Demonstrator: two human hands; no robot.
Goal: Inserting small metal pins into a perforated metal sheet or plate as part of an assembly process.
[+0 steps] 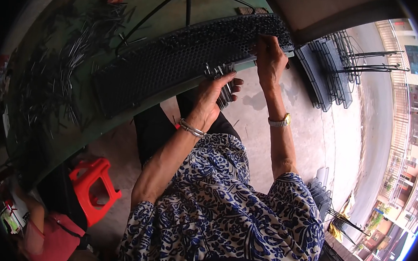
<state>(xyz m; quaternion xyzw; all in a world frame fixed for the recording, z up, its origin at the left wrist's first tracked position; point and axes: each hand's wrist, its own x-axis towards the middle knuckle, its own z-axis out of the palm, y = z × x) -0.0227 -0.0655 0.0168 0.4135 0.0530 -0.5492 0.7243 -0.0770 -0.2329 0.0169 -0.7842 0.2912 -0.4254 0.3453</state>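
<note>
A bundle of thin dark metal pins [225,94] lies in my left hand [210,93], which is closed round it just off the near edge of a long black perforated rack [175,58]. The rack is full of small round holes, and its far and right parts are crowded with upright pin ends. My right hand [271,57] is over the rack's right end with its fingers pinched together. What they pinch, if anything, is too small or hidden to make out.
Loose pins [70,67] lie scattered over the green table [149,17] at left. More black racks [324,70] with hooked wire frames stand at right. A red plastic stool [97,190] is at lower left, near a person in a pink top [56,241].
</note>
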